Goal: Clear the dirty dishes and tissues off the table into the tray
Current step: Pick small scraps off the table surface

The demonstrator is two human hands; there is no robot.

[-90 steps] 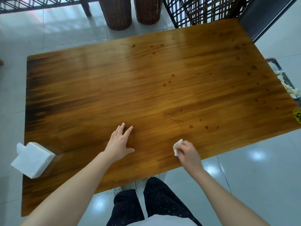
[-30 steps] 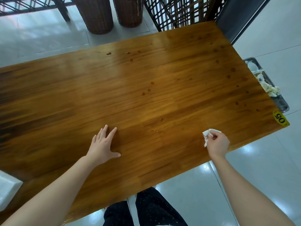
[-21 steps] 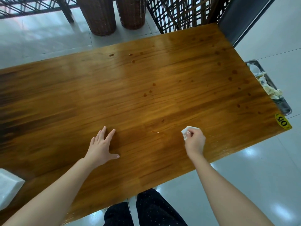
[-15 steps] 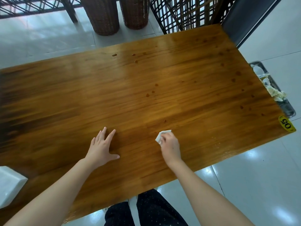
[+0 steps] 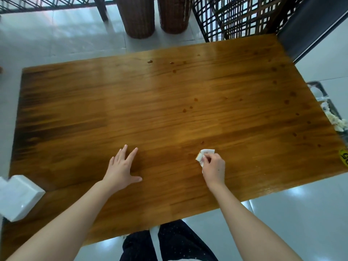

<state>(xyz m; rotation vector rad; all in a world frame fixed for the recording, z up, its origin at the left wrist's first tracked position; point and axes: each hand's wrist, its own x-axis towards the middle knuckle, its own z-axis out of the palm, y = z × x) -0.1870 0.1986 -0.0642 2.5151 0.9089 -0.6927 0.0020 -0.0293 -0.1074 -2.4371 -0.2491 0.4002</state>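
My right hand (image 5: 213,169) pinches a small folded white tissue (image 5: 204,154), stained brown, and holds it against the wooden table (image 5: 150,110) near the front edge. My left hand (image 5: 121,169) rests flat on the tabletop with fingers spread, about a hand's width to the left of the tissue. Small brown sauce spots dot the table's middle and right side. A grey metal tray (image 5: 320,91) with crumpled used tissues (image 5: 337,122) sits low beyond the table's right edge, mostly hidden by the table.
A white tissue box (image 5: 18,198) stands on the table's front left corner. A yellow number sticker (image 5: 343,157) marks the front right corner. Two wicker cylinders (image 5: 139,17) and a lattice chair (image 5: 235,17) stand behind the table. Grey tiled floor surrounds it.
My right hand slid the tissue across the table, right, then left, then a little back right. My left hand stayed planted. The view shifted left, showing more of the tissue box.
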